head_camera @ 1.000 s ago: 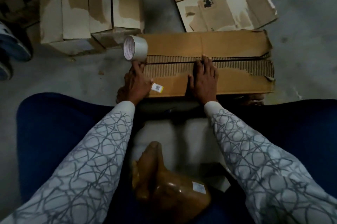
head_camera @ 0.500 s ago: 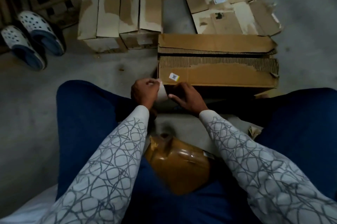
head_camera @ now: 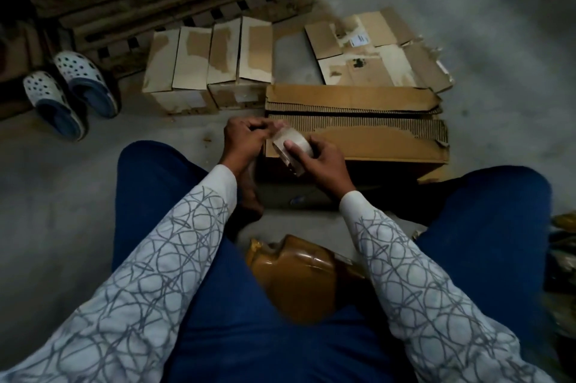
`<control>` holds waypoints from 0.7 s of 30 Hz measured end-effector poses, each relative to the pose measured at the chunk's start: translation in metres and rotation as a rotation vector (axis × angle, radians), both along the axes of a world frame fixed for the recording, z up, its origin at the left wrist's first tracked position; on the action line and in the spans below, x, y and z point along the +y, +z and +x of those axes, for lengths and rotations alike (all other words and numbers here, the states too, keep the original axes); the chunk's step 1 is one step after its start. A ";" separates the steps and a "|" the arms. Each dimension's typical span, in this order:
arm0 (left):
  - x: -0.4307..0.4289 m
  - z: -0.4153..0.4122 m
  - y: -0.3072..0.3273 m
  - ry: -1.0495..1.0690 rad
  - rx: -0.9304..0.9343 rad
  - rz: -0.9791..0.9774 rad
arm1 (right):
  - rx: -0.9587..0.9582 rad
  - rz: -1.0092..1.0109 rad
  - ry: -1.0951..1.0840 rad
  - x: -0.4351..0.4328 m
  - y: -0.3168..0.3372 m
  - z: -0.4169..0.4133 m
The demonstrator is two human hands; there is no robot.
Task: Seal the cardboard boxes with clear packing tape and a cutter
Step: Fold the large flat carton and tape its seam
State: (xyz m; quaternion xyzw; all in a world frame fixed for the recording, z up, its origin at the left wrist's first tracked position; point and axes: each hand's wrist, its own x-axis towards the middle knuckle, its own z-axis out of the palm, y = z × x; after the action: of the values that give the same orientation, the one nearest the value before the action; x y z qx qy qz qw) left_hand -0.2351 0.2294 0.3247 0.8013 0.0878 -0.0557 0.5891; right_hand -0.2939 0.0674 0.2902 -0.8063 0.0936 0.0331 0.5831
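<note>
Both hands have risen with the single round tape roll (head_camera: 291,145) to the near-left corner of the one torn, corrugated cardboard box (head_camera: 374,145). The right hand (head_camera: 324,161) curls round the roll; the left hand (head_camera: 244,136) pinches its edge.

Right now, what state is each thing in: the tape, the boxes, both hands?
Tape roll: off the box, held between both hands.
Right hand: grips the roll.
Left hand: pinches at the roll's edge.
Large cardboard box: flaps folded shut, top layer torn.
Small boxes: flaps standing open.
Flattened cardboard: lying flat on floor.
</note>
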 end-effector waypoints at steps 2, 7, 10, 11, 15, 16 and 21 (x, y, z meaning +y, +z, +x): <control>-0.005 0.000 0.003 0.165 0.028 -0.105 | 0.003 -0.179 -0.019 -0.014 0.000 -0.006; 0.032 0.029 0.009 0.408 0.080 -0.242 | 0.097 -0.307 0.030 -0.066 0.002 -0.020; 0.039 0.036 0.004 0.367 0.045 -0.314 | 0.053 -0.288 0.200 -0.087 0.024 -0.004; 0.036 0.038 0.000 0.371 0.031 -0.327 | 0.042 -0.320 0.244 -0.094 0.034 0.001; 0.027 0.046 -0.018 0.712 0.132 -0.430 | 0.172 -0.671 0.387 -0.152 0.053 0.010; 0.030 0.050 -0.027 0.752 0.150 -0.440 | 0.220 -0.741 0.411 -0.170 0.054 0.008; 0.024 0.071 -0.067 0.668 0.238 -0.385 | 0.275 -0.777 0.267 -0.239 0.054 0.032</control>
State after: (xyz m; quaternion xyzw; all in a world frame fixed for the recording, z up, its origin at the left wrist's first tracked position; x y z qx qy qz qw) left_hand -0.1640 0.2531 0.2580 0.5917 0.3988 0.0310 0.7000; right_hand -0.2621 -0.1715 0.3437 -0.9591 0.0709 0.1776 0.2088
